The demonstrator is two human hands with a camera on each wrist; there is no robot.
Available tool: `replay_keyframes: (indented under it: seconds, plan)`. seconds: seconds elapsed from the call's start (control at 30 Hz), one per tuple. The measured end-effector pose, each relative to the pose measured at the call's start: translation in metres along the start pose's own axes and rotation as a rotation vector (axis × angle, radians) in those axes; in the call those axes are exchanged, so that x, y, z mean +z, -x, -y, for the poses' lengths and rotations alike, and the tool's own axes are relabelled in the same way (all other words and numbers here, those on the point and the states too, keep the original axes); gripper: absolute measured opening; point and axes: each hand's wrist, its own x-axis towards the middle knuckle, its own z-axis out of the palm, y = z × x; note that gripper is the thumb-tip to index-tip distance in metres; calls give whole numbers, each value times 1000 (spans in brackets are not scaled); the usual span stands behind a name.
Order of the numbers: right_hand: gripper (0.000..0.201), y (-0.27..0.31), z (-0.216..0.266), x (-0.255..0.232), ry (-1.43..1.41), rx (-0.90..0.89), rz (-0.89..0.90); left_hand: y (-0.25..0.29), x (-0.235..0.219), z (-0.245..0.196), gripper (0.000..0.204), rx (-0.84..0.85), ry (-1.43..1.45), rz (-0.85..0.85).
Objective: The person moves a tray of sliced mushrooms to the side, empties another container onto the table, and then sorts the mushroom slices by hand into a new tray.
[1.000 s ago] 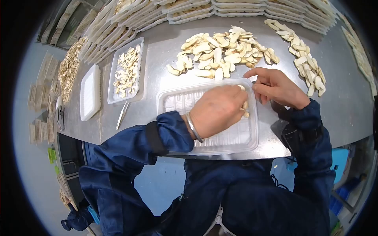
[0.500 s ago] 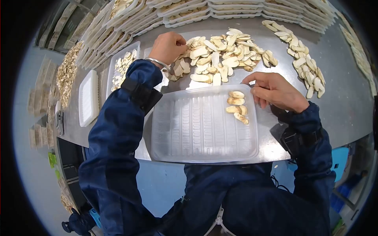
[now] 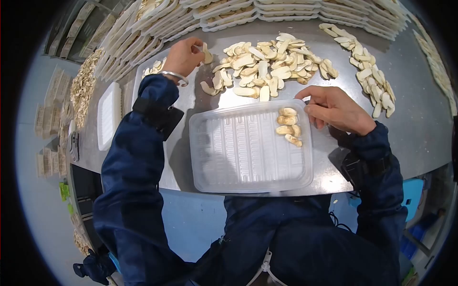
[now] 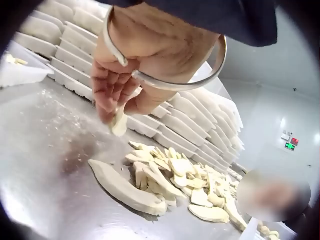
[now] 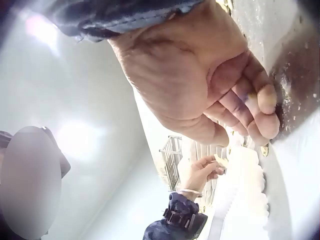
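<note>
A pale slice (image 4: 119, 123) is pinched between the thumb and fingers of the left hand (image 3: 183, 58), raised above the table left of the slice pile (image 3: 267, 59). In front of the body lies a clear ribbed tray (image 3: 238, 152) with several browned slices (image 3: 287, 129) near its right end. At the tray's upper right corner is the right hand (image 3: 336, 108), its fingers loosely bent beside the rim and holding nothing visible; whether they touch the rim is unclear. The right wrist view shows the right hand (image 5: 200, 85) from its palm side, near the tray edge.
Behind the pile stand stacked filled trays (image 3: 286, 10). A curved row of slices (image 3: 369, 76) lies at the right. At the left are a partly hidden tray of small pieces (image 3: 153, 69), a white tray (image 3: 109, 116) and a heap of chips (image 3: 86, 86).
The left hand has left the clear tray, uncovering the browned slices, reached the pile's left side and moved further left with a slice. The right hand has stayed nearly still.
</note>
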Motion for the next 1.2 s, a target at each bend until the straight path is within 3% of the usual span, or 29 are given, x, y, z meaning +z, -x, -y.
replay_keyframes:
  seconds: [0.07,0.17,0.23,0.27,0.47,0.6,0.7,0.83,0.93,1.03,1.2]
  plan:
    - [39,1,2,1,-1,9,-7,19,-13,-13,32,59,-81,-43]
    - [38,1,3,0,-10,12,-7,45,-19,-30,35,72,181,279]
    - [37,1,1,1,-46,17,-2,61,-17,-46,31,292,164,307]
    - [36,0,0,1,-66,19,-3,65,-13,-46,28,304,72,263]
    - [35,1,-1,1,-121,27,-6,63,-7,-39,20,64,238,159]
    - [34,1,4,-3,-23,31,45,51,-14,-14,20,-8,183,66]
    - [34,2,6,-3,34,23,15,41,-16,-41,26,171,84,44]
    - [36,0,1,0,10,-27,-7,18,20,-69,38,441,133,17]
    - [35,1,2,-1,19,-39,-15,1,34,-71,41,414,104,73]
    - [33,3,4,-3,32,-22,7,-3,20,-66,43,272,141,241]
    - [33,2,7,-4,60,-15,31,6,4,-32,38,127,335,164]
